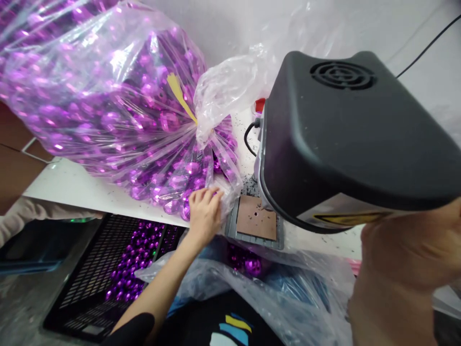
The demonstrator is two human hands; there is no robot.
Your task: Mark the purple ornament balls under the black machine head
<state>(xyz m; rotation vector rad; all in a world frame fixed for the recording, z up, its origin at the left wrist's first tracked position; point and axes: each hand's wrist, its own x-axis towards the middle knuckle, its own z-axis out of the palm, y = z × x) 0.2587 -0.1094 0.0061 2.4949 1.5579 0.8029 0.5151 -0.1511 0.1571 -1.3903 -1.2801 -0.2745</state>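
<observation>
Where the clear plastic bag (230, 81) gapes below its gathered neck, the left hand (204, 211) lies palm down with its fingers bent over the plastic. Purple faceted beads (178, 182) fill the bag on the white tabletop (86, 175); the nearest ones sit just beside the knuckles, on the side away from the brown square plate (256, 226). Because the fingertips are partly hidden by the film, I cannot tell whether they pinch a bead or only rest there. A yellow strip (180, 96) sticks out from the gathered neck. The plate lies on a grey base (281, 235), just beyond the left hand, with a small round mark near its middle. Over this area hangs a black machine housing (360, 129) with a round vent and a yellow warning label (349, 218). The right hand (414, 245), large and blurred, is at the housing's near edge; its fingers are hidden, so their grip cannot be told. Below the tabletop, a black mesh crate (86, 259) holds more purple beads, near another person's sleeve (46, 211).
</observation>
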